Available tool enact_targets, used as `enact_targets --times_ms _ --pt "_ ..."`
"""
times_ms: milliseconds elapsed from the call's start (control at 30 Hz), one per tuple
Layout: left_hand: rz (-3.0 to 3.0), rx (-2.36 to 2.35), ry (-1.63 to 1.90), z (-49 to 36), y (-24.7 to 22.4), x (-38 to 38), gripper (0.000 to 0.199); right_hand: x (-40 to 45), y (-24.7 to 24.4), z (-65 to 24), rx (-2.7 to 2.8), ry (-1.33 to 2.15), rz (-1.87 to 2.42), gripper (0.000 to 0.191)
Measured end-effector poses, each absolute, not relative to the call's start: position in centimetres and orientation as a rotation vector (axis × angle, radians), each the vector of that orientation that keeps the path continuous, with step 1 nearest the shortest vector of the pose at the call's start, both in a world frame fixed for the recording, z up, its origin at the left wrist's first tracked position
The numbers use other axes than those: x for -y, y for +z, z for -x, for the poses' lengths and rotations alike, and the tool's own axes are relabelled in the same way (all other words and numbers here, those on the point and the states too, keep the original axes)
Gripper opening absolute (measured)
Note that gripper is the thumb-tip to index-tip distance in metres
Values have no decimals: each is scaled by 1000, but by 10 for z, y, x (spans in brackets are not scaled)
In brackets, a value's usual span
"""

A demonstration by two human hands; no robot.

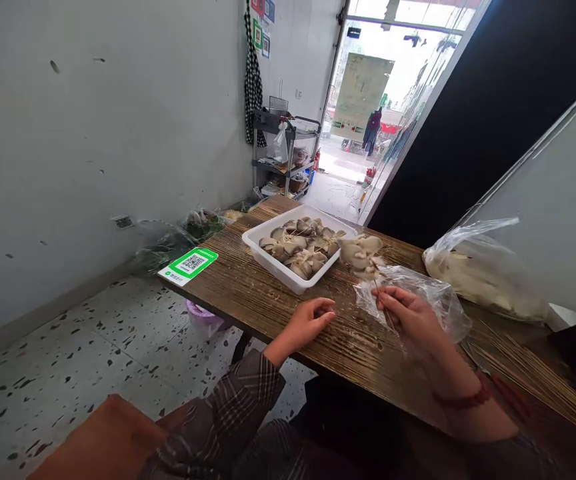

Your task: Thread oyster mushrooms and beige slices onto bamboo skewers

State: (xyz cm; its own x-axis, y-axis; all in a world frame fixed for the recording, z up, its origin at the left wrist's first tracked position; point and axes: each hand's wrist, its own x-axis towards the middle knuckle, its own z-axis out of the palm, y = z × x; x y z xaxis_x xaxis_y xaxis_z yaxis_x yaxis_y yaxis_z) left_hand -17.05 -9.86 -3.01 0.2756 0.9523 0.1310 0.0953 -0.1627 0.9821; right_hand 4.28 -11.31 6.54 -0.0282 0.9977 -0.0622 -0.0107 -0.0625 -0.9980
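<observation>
My right hand point(408, 315) is closed on a thin wooden skewer point(377, 288), held upright over the table. At the skewer's top end sits a cluster of pale oyster mushrooms point(361, 252), just right of the tray. My left hand point(311, 323) rests near the table's front edge, fingers curled but apart, holding nothing. Beyond it, a white tray point(274, 268) holds several grey mushrooms point(301, 243), with some skewer ends showing among them. A crumpled clear plastic bag point(418, 287) lies beneath and behind my right hand.
Loose skewers point(533, 367) and scissors point(478, 363) lie on the wooden table point(248, 293) at the right. A filled plastic bag point(483, 277) stands behind them. A green code card point(191, 264) is at the left corner. A shelf cart point(288, 150) stands beyond the table.
</observation>
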Motion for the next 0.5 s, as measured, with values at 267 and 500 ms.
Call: enact_targets --times_ms 267,500 --pt "-1696 -1090 1074 172 -31 102 27 -2 82 29 1062 1218 1201 31" --pt "-1687 -1127 1081 173 -33 101 25 -54 77 72 1224 1121 1334 23"
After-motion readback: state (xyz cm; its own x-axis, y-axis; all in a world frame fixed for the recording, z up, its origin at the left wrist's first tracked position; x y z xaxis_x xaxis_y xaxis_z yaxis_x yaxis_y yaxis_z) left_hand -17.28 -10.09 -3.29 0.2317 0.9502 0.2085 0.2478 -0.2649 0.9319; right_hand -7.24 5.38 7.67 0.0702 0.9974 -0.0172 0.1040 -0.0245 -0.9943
